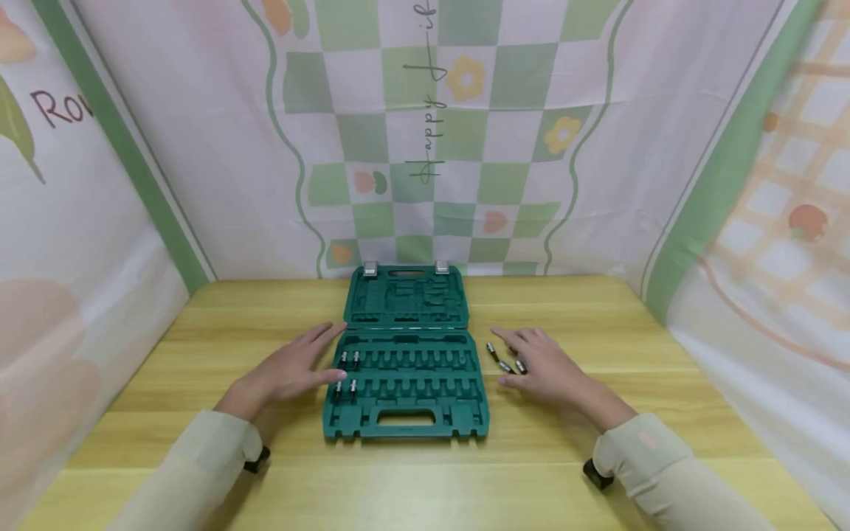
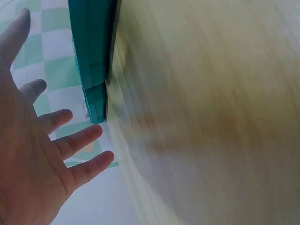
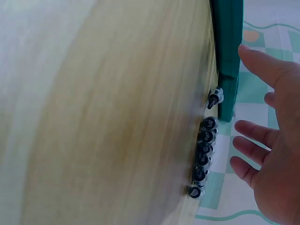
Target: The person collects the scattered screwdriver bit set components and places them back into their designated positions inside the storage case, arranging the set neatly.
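A green plastic tool case (image 1: 465,420) lies unfolded on the table, its lid (image 1: 408,299) laid back toward the wall. Several small metal socket bits (image 1: 353,387) with dark ends sit in slots at the left of the base. My left hand (image 1: 282,372) hovers at the case's left edge, fingers spread, holding nothing; the left wrist view shows its palm (image 2: 28,154) bare. To the right of the case, my right hand (image 1: 547,365) is over loose socket bits (image 1: 491,351), partly hiding them. In the right wrist view its fingers are extended beside a row of bits (image 3: 205,150).
The wooden table (image 1: 412,487) ends at a patterned cloth wall (image 1: 458,133) close behind the lid. Cloth panels also stand at left and right. Two silver latches (image 1: 441,267) stick up from the lid's far edge. Dark wrist devices (image 1: 598,474) sit under both cuffs.
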Demonstrator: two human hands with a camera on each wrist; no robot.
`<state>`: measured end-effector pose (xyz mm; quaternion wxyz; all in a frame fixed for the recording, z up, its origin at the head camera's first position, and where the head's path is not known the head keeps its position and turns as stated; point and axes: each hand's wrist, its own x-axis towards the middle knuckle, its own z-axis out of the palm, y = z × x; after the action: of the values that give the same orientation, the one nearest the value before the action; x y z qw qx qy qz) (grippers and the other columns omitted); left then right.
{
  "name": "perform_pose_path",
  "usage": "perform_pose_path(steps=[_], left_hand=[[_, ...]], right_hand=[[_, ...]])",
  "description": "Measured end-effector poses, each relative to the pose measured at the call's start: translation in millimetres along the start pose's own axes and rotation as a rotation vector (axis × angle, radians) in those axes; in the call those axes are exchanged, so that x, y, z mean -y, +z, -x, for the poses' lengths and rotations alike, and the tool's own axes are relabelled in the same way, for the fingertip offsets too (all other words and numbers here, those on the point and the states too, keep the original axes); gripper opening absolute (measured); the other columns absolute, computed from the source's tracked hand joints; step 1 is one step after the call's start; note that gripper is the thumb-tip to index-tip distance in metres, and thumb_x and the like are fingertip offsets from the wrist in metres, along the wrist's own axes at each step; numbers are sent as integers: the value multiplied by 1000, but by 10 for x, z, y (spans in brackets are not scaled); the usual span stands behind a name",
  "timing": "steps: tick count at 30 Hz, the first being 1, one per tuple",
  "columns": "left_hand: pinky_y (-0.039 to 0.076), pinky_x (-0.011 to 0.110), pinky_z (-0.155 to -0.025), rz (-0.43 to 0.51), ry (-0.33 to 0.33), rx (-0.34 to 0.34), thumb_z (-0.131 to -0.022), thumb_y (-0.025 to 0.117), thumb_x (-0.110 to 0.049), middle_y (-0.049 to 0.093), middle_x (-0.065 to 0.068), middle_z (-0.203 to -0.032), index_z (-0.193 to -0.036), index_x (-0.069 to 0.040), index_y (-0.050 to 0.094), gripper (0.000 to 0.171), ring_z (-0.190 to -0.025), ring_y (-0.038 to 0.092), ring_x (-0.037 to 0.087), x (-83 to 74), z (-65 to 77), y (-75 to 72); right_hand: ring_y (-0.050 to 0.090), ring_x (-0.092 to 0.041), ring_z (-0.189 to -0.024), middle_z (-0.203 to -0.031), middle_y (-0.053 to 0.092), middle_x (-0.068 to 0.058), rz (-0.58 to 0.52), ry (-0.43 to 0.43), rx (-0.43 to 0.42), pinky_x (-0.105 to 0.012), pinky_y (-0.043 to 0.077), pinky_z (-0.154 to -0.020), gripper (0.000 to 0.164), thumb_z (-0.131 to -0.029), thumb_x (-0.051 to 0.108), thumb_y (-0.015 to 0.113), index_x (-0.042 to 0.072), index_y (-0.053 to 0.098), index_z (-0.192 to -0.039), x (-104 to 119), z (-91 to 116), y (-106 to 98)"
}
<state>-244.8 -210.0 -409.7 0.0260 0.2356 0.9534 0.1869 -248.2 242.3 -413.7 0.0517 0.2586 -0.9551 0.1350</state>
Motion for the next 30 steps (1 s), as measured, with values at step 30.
perform_pose_path(steps=[30], left_hand=[[47,47,-83,300,-81,13,-91,67,-39,49,15,-126,-156,-18,22,82,-96,55,24,-63,-132,41]], right_hand=[[48,-15,-75,-79,56,7,-155,49,7,-33,43,-65,38,-87,13,73,6,65,-123,-14,-112,43]])
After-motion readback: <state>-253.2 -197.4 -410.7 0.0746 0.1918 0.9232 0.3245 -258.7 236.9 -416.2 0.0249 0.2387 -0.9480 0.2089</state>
